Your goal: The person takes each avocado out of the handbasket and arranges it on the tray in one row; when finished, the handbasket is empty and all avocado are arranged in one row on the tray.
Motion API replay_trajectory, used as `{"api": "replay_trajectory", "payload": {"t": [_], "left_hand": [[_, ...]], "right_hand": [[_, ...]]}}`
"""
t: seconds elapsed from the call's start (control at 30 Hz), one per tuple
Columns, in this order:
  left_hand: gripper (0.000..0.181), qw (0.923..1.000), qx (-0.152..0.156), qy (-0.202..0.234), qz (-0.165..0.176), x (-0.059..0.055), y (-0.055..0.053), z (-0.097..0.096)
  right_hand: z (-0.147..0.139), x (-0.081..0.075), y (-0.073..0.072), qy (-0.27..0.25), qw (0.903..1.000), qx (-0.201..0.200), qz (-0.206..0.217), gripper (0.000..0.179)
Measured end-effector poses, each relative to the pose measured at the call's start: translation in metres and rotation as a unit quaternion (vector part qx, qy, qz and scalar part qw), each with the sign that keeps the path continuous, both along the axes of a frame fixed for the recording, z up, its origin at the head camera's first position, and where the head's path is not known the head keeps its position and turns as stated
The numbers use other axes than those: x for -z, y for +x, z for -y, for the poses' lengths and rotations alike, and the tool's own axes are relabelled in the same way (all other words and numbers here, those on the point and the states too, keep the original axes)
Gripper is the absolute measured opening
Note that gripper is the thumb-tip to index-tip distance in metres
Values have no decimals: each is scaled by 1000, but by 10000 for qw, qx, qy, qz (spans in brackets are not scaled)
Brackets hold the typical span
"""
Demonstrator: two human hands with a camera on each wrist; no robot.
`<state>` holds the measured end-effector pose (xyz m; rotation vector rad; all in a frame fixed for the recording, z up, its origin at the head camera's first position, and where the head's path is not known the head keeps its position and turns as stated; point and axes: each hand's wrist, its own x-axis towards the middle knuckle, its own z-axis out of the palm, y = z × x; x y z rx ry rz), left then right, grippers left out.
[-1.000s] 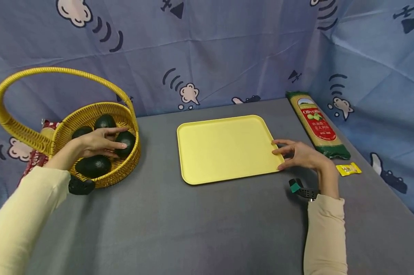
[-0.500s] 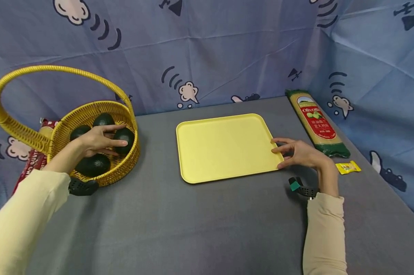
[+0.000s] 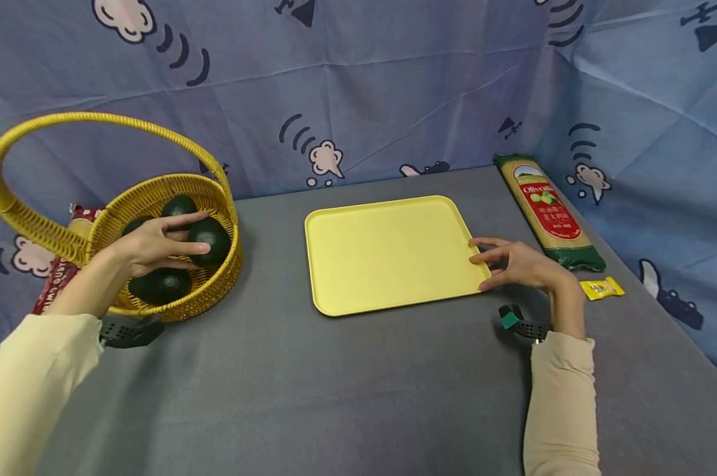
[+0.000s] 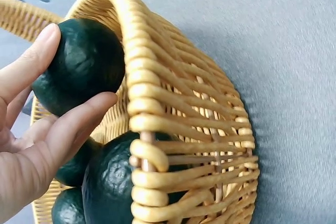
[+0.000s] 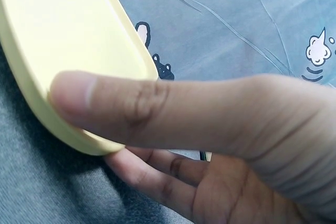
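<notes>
With thumb and fingers, my left hand (image 3: 147, 250) holds a dark green avocado (image 3: 214, 238) at the right inside of a yellow wicker basket (image 3: 218, 287). In the left wrist view this avocado (image 4: 84, 59) sits right at the rim, above several others. One of those, an avocado (image 3: 160, 287), lies at the basket's near side. A pale yellow rectangular tray (image 3: 388, 254) lies flat on the grey table. My right hand (image 3: 521, 266) grips its near right corner. In the right wrist view the thumb lies over the tray's rim (image 5: 31, 93) and fingers touch the edge below.
A long spaghetti pack (image 3: 550, 215) lies at the back right, with a small yellow wrapped packet (image 3: 602, 289) in front of it. A red packet (image 3: 55, 284) shows partly behind the basket. The basket's tall handle (image 3: 105, 120) arches over it. Patterned blue cloth (image 3: 370, 79) hangs behind.
My left hand has drawn the avocado slightly left and up, away from the basket's right wall. The right hand and the tray keep their places.
</notes>
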<state>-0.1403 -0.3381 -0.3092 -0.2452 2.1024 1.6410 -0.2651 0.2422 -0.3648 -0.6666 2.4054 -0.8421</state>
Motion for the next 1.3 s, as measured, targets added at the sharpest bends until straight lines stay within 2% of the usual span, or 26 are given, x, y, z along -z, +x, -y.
{"api": "replay_trajectory", "payload": {"t": [0.2,0.3,0.47,0.57,0.63,0.77,0.87,1.03,1.3], "left_hand": [[77,9997,-15,258,-21,-1,9,5],[75,9989,-122,463,-4,-2,12,6],[65,9916,-382,1229,-86,-3,17,11],[62,9861,-365,1606,-208,-3,20,15],[63,9849,-334,1681,-256,-3,22,17],[67,9879,-239,1504,-299,-7,26,15],[67,9858,-145,1621,-415,-11,29,10],[66,9765,212,2035,-675,-19,34,-6],[71,9759,464,1926,-915,-26,30,-47]], "right_hand": [[1,1,0,-18,10000,11,30,54],[1,0,0,-55,10000,14,56,54],[1,0,-1,-89,9999,53,135,54],[1,0,-1,-124,9998,55,161,54],[1,1,-2,-156,9997,45,156,55],[0,1,-2,-175,9997,36,144,55],[0,0,-2,-145,9997,39,172,55],[0,1,-2,-106,9998,39,185,55],[-1,1,-2,-101,9998,43,152,55]]}}
